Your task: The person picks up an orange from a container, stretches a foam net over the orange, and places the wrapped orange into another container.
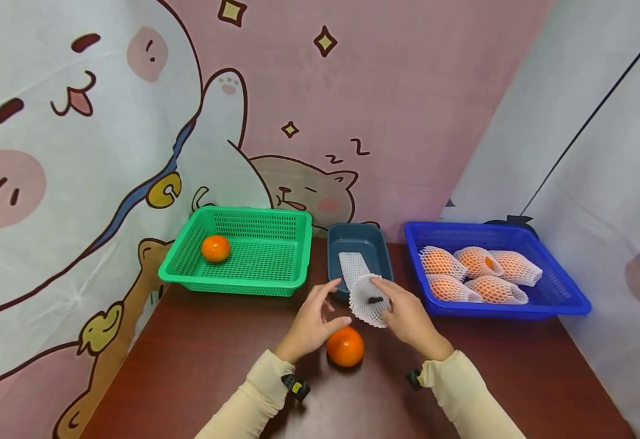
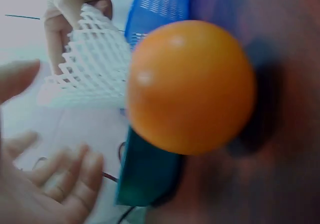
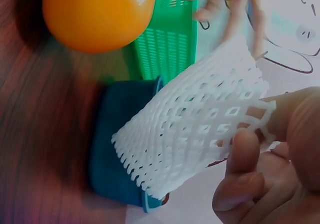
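My right hand (image 1: 410, 317) pinches the edge of a white foam net sleeve (image 1: 365, 300), which is spread into a cup shape above the table. In the right wrist view, thumb and fingers grip the rim of the net sleeve (image 3: 195, 119). The left hand (image 1: 311, 320) is beside the sleeve with fingers spread and nothing held; the left wrist view shows this hand (image 2: 55, 184) apart from the net. An orange fruit (image 1: 345, 346) sits on the table just below and between both hands. It looms large in the left wrist view, a smooth round fruit (image 2: 191, 87).
A green basket (image 1: 243, 281) at the left holds one orange fruit (image 1: 216, 249). Behind the hands stands a dark teal bin (image 1: 377, 247) with a flat white foam net (image 1: 353, 266) in it. At the right, a blue basket (image 1: 564, 292) holds several net-wrapped fruits (image 1: 443, 262).
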{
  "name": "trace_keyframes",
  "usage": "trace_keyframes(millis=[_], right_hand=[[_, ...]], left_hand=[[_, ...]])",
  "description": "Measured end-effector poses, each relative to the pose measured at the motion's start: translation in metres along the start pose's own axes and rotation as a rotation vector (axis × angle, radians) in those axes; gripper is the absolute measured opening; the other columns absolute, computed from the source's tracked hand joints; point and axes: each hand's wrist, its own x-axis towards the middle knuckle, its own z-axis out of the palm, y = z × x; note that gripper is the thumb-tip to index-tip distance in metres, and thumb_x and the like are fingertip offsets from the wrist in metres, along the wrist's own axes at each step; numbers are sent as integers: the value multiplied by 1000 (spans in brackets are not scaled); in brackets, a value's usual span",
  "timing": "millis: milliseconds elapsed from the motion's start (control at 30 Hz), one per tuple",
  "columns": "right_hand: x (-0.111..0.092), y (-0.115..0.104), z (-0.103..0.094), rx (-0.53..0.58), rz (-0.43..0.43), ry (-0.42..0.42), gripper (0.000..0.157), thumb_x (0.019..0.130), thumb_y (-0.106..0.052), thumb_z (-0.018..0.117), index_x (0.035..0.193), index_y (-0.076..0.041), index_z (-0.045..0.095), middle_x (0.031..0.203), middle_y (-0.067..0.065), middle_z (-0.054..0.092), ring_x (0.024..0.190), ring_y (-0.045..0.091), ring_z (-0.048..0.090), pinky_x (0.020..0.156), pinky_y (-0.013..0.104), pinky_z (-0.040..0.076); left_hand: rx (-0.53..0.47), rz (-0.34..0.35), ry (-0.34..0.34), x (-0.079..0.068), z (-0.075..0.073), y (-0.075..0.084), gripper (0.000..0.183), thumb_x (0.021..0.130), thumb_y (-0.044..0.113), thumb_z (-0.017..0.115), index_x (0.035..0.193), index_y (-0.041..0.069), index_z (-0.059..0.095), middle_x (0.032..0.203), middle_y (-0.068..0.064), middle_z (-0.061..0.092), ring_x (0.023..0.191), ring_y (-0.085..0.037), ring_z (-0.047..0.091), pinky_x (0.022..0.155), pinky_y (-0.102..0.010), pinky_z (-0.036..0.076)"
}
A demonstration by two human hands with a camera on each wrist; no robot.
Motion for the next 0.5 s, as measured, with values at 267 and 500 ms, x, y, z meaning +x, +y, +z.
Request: trace_keyframes(millis=[267,500], right_hand=[[-3,10,6,-7,50,-5,67,74,10,66,138,-5,54,136,16,54,111,31,59,88,46,50],[-5,16,17,19,85,-10,66,74,8,68,137,-6,56,136,16,55,113,32,58,93,49,47]], left_hand=[[204,-296,-159,-18,23,-16,72,87,52,65,138,3,51,125,-16,58,109,-31,56,93,-46,45],[209,-357,-285,-22,30,-9,66,78,56,71,122,7,64,104,-3,68,92,-20,61,80,-37,48]])
